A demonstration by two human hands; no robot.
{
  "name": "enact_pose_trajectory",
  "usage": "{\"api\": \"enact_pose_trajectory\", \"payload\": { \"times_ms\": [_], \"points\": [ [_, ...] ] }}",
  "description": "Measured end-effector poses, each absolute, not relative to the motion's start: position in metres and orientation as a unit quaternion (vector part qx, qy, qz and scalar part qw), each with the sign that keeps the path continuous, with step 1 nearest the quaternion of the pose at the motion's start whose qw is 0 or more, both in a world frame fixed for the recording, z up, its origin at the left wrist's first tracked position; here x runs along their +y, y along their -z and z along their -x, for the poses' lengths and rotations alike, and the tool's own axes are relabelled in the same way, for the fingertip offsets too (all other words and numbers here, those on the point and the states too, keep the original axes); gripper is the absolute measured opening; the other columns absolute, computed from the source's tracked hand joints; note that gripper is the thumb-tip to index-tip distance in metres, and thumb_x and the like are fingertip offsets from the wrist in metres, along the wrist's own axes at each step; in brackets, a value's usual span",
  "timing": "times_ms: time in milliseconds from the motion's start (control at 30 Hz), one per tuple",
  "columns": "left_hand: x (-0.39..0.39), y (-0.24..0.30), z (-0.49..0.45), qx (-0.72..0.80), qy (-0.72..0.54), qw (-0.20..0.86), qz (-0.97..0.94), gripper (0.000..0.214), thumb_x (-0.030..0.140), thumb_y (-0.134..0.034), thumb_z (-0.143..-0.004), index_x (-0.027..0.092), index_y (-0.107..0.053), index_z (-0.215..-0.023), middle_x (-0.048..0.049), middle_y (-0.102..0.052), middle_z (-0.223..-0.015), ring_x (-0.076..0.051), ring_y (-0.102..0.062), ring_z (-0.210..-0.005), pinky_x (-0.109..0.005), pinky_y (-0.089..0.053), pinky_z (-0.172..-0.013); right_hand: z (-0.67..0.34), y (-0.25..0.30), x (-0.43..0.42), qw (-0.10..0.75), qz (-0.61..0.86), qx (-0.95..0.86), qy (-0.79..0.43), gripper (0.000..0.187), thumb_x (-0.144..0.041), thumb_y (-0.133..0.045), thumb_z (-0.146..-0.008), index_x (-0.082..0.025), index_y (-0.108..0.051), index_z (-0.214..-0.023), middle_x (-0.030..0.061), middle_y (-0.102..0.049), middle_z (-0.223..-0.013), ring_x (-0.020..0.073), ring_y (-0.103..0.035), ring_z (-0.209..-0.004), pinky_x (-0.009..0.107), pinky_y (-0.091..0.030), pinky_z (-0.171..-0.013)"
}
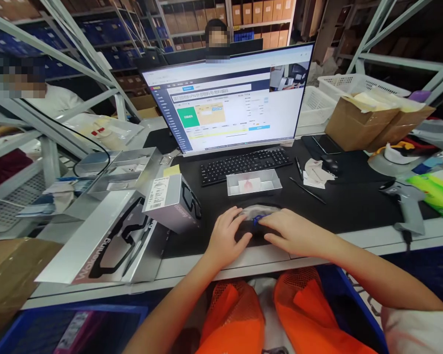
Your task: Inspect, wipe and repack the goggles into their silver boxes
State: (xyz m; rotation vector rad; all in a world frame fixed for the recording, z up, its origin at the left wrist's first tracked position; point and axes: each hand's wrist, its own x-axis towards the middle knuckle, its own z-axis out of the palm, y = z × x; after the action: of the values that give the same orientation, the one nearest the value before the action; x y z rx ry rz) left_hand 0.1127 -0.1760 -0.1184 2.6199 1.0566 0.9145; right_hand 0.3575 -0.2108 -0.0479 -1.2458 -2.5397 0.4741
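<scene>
Both hands are at a dark, curved item (260, 210) with a greyish, shiny middle and a small blue piece, low over the black desk mat. Its exact kind does not show. My left hand (227, 233) grips its left end, thumb and fingers curled around it. My right hand (290, 231) has its fingers closed at the right end, by the blue piece. Just beyond lies an open, shallow silver box tray (271, 183) with a whitish-pink insert. To the left stands a silver-white box (173, 201) printed with a black outline.
A monitor (232, 108) and keyboard (243, 165) stand behind the tray. At left are a larger silver box (107, 241) and a brown carton (15, 280). On the right lie a mouse (330, 164), pens, a barcode scanner (406, 206) and cardboard boxes (365, 123). Other people sit beyond.
</scene>
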Motion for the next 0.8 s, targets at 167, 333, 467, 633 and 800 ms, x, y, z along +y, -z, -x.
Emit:
{"api": "enact_pose_trajectory", "payload": {
  "times_ms": [167, 333, 467, 633, 800],
  "points": [
    [-0.166, 0.091, -0.138, 0.286, -0.236, 0.105, -0.923, 0.063, 0.053, -0.068, -0.082, 0.020, -0.054, -0.135, -0.0156, -0.046, -0.152, -0.035, -0.036, -0.146, -0.058, -0.032, -0.117, -0.364, 0.068, -0.219, 0.192, 0.440, -0.851, -0.212, 0.038, -0.011, -0.055, -0.089, -0.019, -0.063, -0.126, 0.0086, -0.065, -0.131, 0.0238, -0.060, -0.119, 0.040, -0.044, -0.102],
    [-0.158, 0.077, -0.153, 0.251, -0.154, 0.130, -0.947, 0.051, 0.056, -0.067, -0.084, 0.023, -0.063, -0.122, -0.0131, -0.042, -0.156, -0.035, -0.034, -0.147, -0.062, -0.026, -0.118, -0.369, 0.075, -0.238, 0.272, 0.462, -0.828, -0.162, 0.035, -0.008, -0.050, -0.091, -0.021, -0.062, -0.121, 0.0090, -0.066, -0.119, 0.0228, -0.061, -0.109, 0.041, -0.048, -0.094],
    [-0.150, 0.078, -0.143, 0.267, -0.159, 0.142, -0.940, 0.029, 0.041, -0.050, -0.098, 0.025, -0.070, -0.112, -0.0118, -0.050, -0.150, -0.030, -0.047, -0.138, -0.059, -0.034, -0.115, -0.392, 0.081, -0.248, 0.341, 0.500, -0.784, -0.136, 0.026, -0.015, -0.049, -0.095, -0.022, -0.063, -0.116, 0.0085, -0.067, -0.107, 0.0220, -0.062, -0.101, 0.040, -0.051, -0.090],
    [-0.143, 0.077, -0.142, 0.262, -0.207, 0.208, -0.919, 0.020, 0.023, -0.053, -0.094, 0.023, -0.070, -0.104, -0.0100, -0.055, -0.145, -0.026, -0.054, -0.132, -0.046, -0.045, -0.109, -0.421, 0.121, -0.235, 0.283, 0.591, -0.740, -0.149, 0.039, -0.017, -0.050, -0.091, -0.018, -0.059, -0.129, 0.0127, -0.063, -0.129, 0.0262, -0.059, -0.121, 0.047, -0.048, -0.105],
    [-0.151, 0.071, -0.162, 0.282, -0.152, 0.208, -0.924, 0.054, 0.042, -0.062, -0.089, 0.024, -0.051, -0.138, -0.0145, -0.049, -0.151, -0.034, -0.048, -0.137, -0.063, -0.030, -0.116, -0.420, 0.137, -0.220, 0.187, 0.618, -0.747, -0.158, 0.037, -0.016, -0.048, -0.093, -0.012, -0.060, -0.127, 0.0155, -0.067, -0.124, 0.0279, -0.062, -0.115, 0.045, -0.048, -0.099]
  ]
}}
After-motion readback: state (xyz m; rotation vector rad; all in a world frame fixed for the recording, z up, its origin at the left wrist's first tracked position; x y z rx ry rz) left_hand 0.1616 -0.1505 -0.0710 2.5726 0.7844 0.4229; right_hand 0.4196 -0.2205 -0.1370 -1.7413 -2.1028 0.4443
